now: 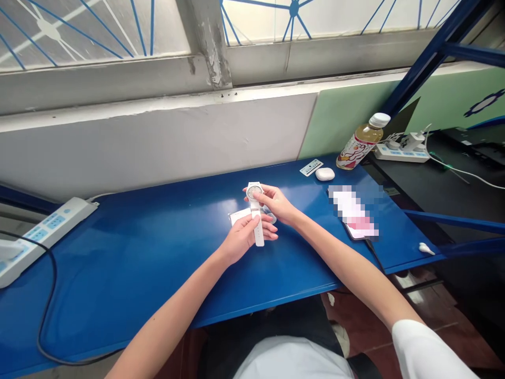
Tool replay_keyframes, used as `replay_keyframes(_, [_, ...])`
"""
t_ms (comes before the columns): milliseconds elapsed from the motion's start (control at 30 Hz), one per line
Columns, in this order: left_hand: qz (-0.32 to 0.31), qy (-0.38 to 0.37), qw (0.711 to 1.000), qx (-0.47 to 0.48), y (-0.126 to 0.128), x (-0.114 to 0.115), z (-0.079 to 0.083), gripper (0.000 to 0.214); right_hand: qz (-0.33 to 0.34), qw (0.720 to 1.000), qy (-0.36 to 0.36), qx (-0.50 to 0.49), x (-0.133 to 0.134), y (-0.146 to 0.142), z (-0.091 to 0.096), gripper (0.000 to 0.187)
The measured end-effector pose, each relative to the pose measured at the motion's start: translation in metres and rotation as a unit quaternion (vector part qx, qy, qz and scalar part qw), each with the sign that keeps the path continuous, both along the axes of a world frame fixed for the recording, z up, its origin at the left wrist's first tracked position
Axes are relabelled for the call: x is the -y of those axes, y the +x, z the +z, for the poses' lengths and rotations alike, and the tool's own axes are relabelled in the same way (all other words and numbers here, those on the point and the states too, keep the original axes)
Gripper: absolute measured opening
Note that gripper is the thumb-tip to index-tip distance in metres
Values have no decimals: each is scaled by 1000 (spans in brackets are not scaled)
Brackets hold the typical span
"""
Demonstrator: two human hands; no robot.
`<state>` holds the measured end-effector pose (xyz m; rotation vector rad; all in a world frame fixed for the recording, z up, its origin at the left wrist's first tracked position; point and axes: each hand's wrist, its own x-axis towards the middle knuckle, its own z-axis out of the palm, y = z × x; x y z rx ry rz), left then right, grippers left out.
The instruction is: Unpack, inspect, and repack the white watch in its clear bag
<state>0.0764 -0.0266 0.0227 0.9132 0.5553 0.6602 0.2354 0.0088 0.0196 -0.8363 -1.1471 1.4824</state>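
A white wristwatch (pixel 258 230) with a round face is held up over the blue table, its strap hanging toward me. My right hand (pixel 275 201) grips the watch by its case, with the thumb resting on the dial. Lower down, my left hand (pixel 245 236) pinches the strap between thumb and fingers, and the strap's end sticks out below. Behind my hands lies a flat white item (pixel 238 215) on the table, partly hidden. Something clear and shiny (pixel 269 215) shows beside it, too covered to make out.
On the blue table (pixel 158 263), a power strip (pixel 51 231) with a black cable lies left. To the right are a card (pixel 311 167), a white earbud case (pixel 325 174), a drink bottle (pixel 360 145), a phone (pixel 353 213) on a cable and an earbud (pixel 426 248). Another power strip (pixel 402 153) sits beyond.
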Motion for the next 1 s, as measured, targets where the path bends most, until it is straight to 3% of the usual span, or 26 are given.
replay_keyframes(100, [-26, -48, 998, 28, 2, 3, -2, 34, 23, 996, -44, -68, 8, 1, 1, 29])
replay_keyframes(233, [-42, -85, 995, 27, 4, 5, -3, 30, 138, 965, -125, -183, 12, 1, 3, 32])
replay_keyframes(367, [-53, -116, 992, 5, 5, 7, -5, 31, 205, 948, -136, -204, 12, 4, 3, 43])
replay_keyframes(667, [-40, -149, 988, -18, 5, 11, -3, 34, 207, 937, -187, -210, 10, 5, 6, 59])
replay_keyframes(1000, [-32, -162, 986, -9, 5, 10, 0, 34, 173, 948, -209, -165, 7, 7, 8, 52])
